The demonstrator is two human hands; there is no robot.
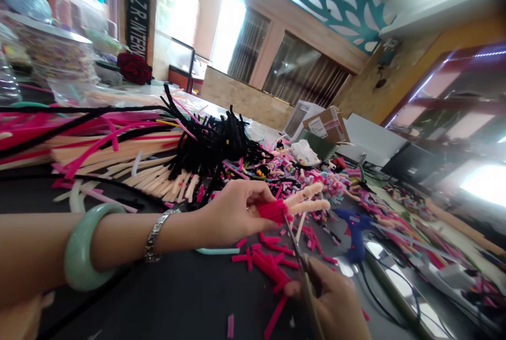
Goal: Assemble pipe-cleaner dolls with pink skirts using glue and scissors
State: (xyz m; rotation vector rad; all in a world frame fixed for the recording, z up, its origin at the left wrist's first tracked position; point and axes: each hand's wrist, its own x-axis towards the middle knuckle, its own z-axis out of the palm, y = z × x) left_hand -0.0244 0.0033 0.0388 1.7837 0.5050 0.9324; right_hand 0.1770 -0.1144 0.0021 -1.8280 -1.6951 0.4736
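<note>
Between the thumb and fingers of my left hand (pixel 233 211) is a small pipe-cleaner figure (pixel 272 211) with a hot-pink fuzzy body and two peach legs pointing right. My right hand (pixel 332 298) is closed around a pair of scissors (pixel 298 253), seen nearly edge-on. The blade tips touch or lie right beside the pink part's lower right edge; whether they are cutting I cannot tell. Below on the dark table lie cut hot-pink pipe-cleaner pieces (pixel 272 266). My left wrist carries a jade-green bangle and a metal bracelet.
A blue glue gun (pixel 353 229) with a trailing cord stands at the right. Bundled black pipe cleaners (pixel 221 139) and long peach ones (pixel 158 176) lie behind my left arm. A heap of small colourful pieces (pixel 328 179) spreads toward a cardboard box (pixel 326 125). Ribbon spools (pixel 55 55) stand at the left.
</note>
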